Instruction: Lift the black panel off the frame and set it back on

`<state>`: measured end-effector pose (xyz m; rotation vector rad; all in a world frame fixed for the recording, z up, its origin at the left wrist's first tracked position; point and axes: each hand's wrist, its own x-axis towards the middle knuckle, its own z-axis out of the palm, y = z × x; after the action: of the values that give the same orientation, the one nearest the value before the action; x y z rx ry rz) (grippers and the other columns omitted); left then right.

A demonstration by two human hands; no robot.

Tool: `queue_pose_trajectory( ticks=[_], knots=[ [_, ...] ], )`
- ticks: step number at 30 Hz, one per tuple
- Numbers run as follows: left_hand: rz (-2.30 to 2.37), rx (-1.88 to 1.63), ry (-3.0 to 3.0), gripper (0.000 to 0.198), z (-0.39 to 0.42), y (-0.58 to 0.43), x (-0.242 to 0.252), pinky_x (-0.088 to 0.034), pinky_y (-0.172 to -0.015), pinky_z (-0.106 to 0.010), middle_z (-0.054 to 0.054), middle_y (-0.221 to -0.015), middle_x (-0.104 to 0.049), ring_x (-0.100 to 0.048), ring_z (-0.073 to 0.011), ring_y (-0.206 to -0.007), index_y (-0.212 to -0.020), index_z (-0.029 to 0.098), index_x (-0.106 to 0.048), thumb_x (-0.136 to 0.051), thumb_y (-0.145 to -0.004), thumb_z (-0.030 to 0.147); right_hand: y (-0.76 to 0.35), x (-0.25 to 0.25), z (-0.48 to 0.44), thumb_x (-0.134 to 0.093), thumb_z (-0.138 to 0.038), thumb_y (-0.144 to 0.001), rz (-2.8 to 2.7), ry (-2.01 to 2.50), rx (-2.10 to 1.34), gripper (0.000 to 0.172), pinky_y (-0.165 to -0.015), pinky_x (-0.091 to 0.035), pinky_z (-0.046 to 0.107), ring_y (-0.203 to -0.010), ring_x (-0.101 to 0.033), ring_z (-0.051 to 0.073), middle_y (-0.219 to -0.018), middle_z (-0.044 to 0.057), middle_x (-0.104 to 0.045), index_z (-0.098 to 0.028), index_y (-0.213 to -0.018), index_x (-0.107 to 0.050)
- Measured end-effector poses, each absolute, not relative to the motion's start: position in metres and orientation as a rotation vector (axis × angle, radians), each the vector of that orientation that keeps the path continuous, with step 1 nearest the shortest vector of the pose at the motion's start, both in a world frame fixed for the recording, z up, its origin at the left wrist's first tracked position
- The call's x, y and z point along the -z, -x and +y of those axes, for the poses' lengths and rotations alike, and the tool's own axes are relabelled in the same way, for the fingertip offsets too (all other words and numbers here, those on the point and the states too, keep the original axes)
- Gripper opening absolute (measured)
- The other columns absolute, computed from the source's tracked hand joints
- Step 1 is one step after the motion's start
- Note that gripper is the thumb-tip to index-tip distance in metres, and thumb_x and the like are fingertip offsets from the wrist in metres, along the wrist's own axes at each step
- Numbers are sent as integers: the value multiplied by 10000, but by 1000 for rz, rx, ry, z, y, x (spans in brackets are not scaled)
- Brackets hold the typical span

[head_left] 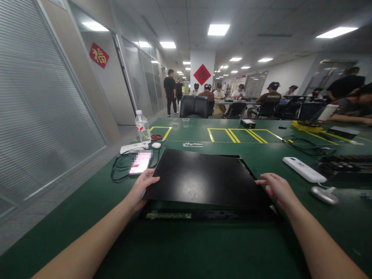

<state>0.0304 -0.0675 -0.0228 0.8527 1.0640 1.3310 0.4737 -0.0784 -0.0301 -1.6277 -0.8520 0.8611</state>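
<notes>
A flat, glossy black screen panel is held tilted over a shallow black frame on the green table. Its left side is raised. A narrow green circuit board shows along the near edge of the frame. My left hand is closed on the panel's left edge, thumb on top and fingers underneath. At the right edge, my right hand has its fingertips against the panel, with the fingers partly curled. Most of the frame's inside is hidden beneath the panel.
Left of the panel are a phone, a black cable, a white power bank, a water bottle and red-handled scissors. At right lie a white device and a silver mouse. Several people sit at tables beyond.
</notes>
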Motion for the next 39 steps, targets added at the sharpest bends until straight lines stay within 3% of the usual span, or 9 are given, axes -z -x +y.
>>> queue_pose_trajectory(
  ticks=[9, 17, 23, 29, 39],
  knots=[
    [1084, -1322, -862, 358, -66, -30, 25, -530, -522, -234, -12, -735, -749, -687, -164, -587, -898, 179, -613, -797, -592, 153, -476, 36, -77, -592, -336, -741, -945, 1698, -812, 170, -345, -235, 214, -319, -329, 52, -741, 87, -720, -182, -810, -579],
    [1088, -1317, -864, 357, -66, -32, 25, -534, -545, -241, -14, -727, -744, -692, -171, -610, -903, 174, -626, -796, -590, 151, -476, 37, -77, -550, -450, -756, -1217, 2007, -572, 254, -436, -362, 264, -408, -492, 121, -684, 26, -692, -219, -834, -622],
    [1091, -1326, -873, 362, -69, -34, 24, -538, -562, -252, -7, -731, -742, -686, -169, -603, -912, 178, -626, -797, -594, 151, -467, 32, -80, -556, -408, -729, -1335, 2096, -393, 196, -560, -418, 289, -587, -610, 181, -673, 16, -682, -237, -771, -640],
    [1077, -1293, -889, 369, -70, -34, 23, -534, -553, -252, -3, -735, -741, -680, -162, -578, -914, 182, -600, -800, -604, 160, -464, 32, -81, -555, -379, -744, -1398, 2091, -355, 175, -641, -427, 293, -698, -639, 193, -785, 29, -722, -240, -792, -649],
    [1051, -1326, -892, 386, -70, -35, 24, -560, -600, -267, -7, -784, -754, -704, -171, -632, -944, 190, -605, -802, -614, 155, -467, 37, -81, -527, -359, -750, -1461, 2061, -275, 177, -642, -434, 291, -707, -650, 198, -775, 36, -717, -239, -776, -654]
  ],
)
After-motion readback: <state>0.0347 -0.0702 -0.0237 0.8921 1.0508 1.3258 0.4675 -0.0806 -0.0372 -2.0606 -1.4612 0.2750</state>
